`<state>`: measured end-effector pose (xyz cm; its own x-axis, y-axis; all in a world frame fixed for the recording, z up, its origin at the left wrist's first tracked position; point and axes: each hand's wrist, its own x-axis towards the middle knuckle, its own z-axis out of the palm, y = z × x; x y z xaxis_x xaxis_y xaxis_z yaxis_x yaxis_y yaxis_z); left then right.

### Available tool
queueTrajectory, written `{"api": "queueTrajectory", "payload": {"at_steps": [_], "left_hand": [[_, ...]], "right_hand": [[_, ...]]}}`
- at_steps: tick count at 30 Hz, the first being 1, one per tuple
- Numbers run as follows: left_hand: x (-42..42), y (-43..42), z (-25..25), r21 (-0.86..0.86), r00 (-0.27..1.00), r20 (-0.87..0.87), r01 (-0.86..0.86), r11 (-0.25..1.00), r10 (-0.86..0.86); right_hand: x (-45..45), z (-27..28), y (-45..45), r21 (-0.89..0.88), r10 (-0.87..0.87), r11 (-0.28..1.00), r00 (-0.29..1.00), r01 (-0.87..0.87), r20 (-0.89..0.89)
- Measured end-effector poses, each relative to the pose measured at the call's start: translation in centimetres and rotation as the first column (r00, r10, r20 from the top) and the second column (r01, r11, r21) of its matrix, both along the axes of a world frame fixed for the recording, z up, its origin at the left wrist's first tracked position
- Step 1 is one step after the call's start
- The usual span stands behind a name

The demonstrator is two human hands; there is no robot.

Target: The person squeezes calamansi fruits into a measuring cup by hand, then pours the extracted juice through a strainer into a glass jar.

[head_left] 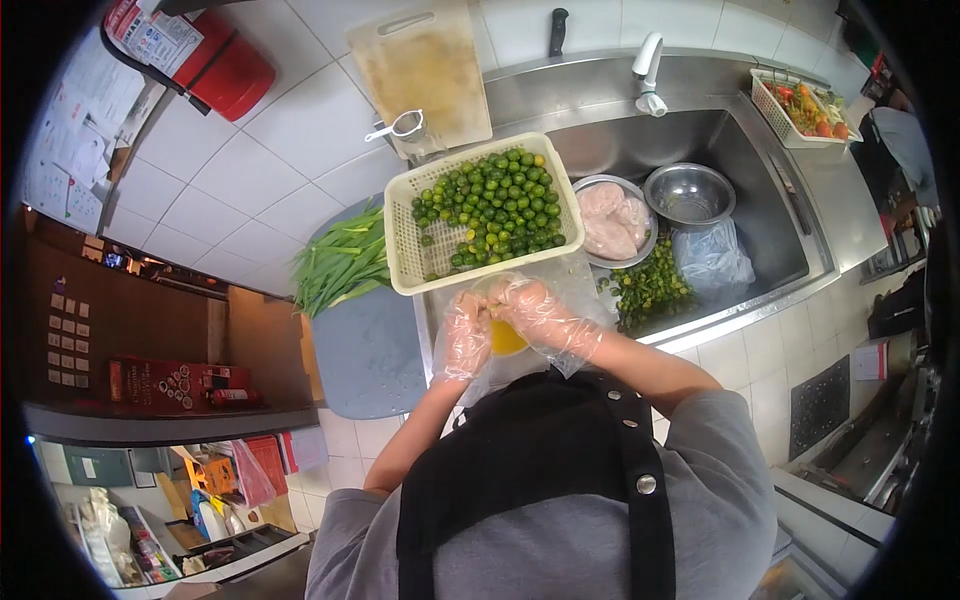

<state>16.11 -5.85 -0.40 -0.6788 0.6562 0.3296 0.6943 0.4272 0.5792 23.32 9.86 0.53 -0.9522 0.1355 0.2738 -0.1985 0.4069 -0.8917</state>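
Observation:
Both my hands wear clear plastic gloves and meet above a container of yellow liquid [508, 338], close to my apron. My left hand [466, 335] has its fingers pressed together at the container's far side. My right hand [530, 308] is closed beside it; what either hand holds is too small and hidden to name. Just beyond them stands a cream basket [403, 262] full of small green citrus fruits [505, 200]. Cut green fruit pieces [650, 285] lie in the sink to the right.
Green leaves [345, 255] lie on a grey board [365, 360] at the left. The sink [780, 215] holds a bowl of raw meat [612, 222], a metal bowl [690, 195] and a plastic bag [713, 262]. A vegetable basket [800, 108] stands at the right, below the faucet's [648, 72] level.

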Motion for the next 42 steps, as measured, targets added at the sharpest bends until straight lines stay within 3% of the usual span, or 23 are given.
{"api": "queueTrajectory", "payload": {"at_steps": [2, 4, 5, 7, 10, 11, 13, 14, 16, 17, 19, 20, 22, 26, 28, 32, 35, 38, 40, 41, 42], "left_hand": [[-0.2, -0.5, -0.6, -0.042, 1.0, 0.014, -0.008, 0.999, 0.009], [0.1, -0.6, 0.9, -0.019, 0.988, 0.151, 0.027, 0.999, -0.024], [0.0, -0.5, 0.8, -0.017, 0.989, 0.148, 0.025, 1.0, -0.023], [-0.3, -0.3, 0.1, 0.277, 0.871, 0.48, -0.037, 0.96, -0.105], [-0.7, -0.7, -0.3, 0.182, 0.797, 0.603, -0.096, 0.979, -0.034], [-0.5, -0.8, -0.2, 0.182, 0.797, 0.602, -0.098, 0.978, -0.032], [0.7, -0.5, 2.6, -0.017, 0.95, 0.301, -0.084, 0.996, 0.085], [0.7, -0.5, 2.4, -0.018, 0.95, 0.302, -0.085, 0.996, 0.086], [0.4, -0.5, 1.8, 0.041, 0.993, 0.117, 0.024, 0.999, -0.029], [0.1, -0.5, 1.0, 0.042, 0.993, 0.117, 0.025, 0.999, -0.03], [0.0, -0.7, 0.0, -0.102, 0.995, -0.088, 0.038, 0.994, -0.047], [-0.2, -0.8, -0.4, -0.102, 0.995, -0.087, 0.036, 0.994, -0.045], [-0.4, -0.7, 0.0, -0.124, 0.988, -0.093, 0.115, 0.986, -0.127], [-0.3, -0.6, 0.7, -0.103, 0.976, -0.107, 0.177, 0.979, -0.188], [0.0, -0.2, 2.4, -0.197, 0.972, -0.135, 0.166, 0.966, -0.194], [-0.7, -0.7, 0.3, -0.221, 0.951, -0.215, 0.173, 0.96, -0.221], [-0.7, -0.8, 0.0, -0.238, 0.957, -0.191, 0.172, 0.956, -0.219], [-1.1, -1.3, -1.1, -0.161, 0.949, -0.236, 0.172, 0.972, -0.207], [-1.4, -0.8, 1.1, -0.103, 0.968, 0.015, 0.252, 0.962, -0.252], [-1.5, -0.3, 2.4, -0.102, 0.967, 0.019, 0.253, 0.962, -0.252], [-1.6, 0.3, 4.0, -0.053, 0.967, -0.012, 0.252, 0.966, -0.253]], "right_hand": [[0.0, 0.0, 0.1, 0.073, -0.015, 0.997, 0.998, 0.019, -0.055], [-0.1, -0.2, 0.5, 0.155, -0.047, 0.987, 0.993, 0.029, 0.113], [-0.1, -0.1, 0.7, 0.157, -0.046, 0.987, 0.993, 0.028, 0.11], [0.2, 0.6, 0.9, -0.215, -0.027, 0.974, 0.983, 0.067, 0.182], [0.7, 2.2, 0.8, -0.147, -0.026, 0.987, 0.978, 0.058, 0.209], [0.6, 2.6, 0.6, -0.147, -0.024, 0.988, 0.978, 0.055, 0.209], [0.6, 3.1, 0.0, 0.149, -0.035, 0.987, 0.989, 0.057, -0.144], [0.7, 2.3, -0.2, 0.148, -0.035, 0.987, 0.989, 0.056, -0.143], [0.8, -0.4, -0.5, 0.488, -0.01, 0.873, 0.998, -0.022, 0.064], [0.7, -1.3, -0.6, 0.489, -0.011, 0.872, 0.998, -0.022, 0.064], [0.6, -1.8, -0.9, 0.372, -0.019, 0.927, 0.997, 0.048, -0.081], [0.7, -2.0, -1.0, 0.372, -0.016, 0.927, 0.997, 0.046, -0.081], [0.9, -1.4, -1.0, 0.184, -0.021, 0.983, 0.999, 0.012, 0.043], [1.1, -0.3, -0.9, 0.242, -0.027, 0.97, 0.996, 0.006, 0.085], [1.1, -0.7, -0.9, 0.331, -0.029, 0.943, 0.999, 0.035, -0.022], [1.1, -1.1, -1.0, 0.257, -0.036, 0.966, 0.999, 0.025, 0.039], [1.1, -1.6, -1.2, 0.219, -0.03, 0.975, 0.998, 0.041, -0.051], [1.1, -1.5, -1.2, 0.193, -0.061, 0.979, 0.998, 0.062, -0.012], [1.4, -0.2, -0.6, 0.232, -0.083, 0.97, 0.996, 0.074, 0.028], [1.9, 0.9, -0.1, 0.233, -0.083, 0.97, 0.996, 0.074, 0.032], [2.5, 2.9, 0.5, 0.405, -0.191, 0.906, 0.972, 0.121, 0.137]]}}
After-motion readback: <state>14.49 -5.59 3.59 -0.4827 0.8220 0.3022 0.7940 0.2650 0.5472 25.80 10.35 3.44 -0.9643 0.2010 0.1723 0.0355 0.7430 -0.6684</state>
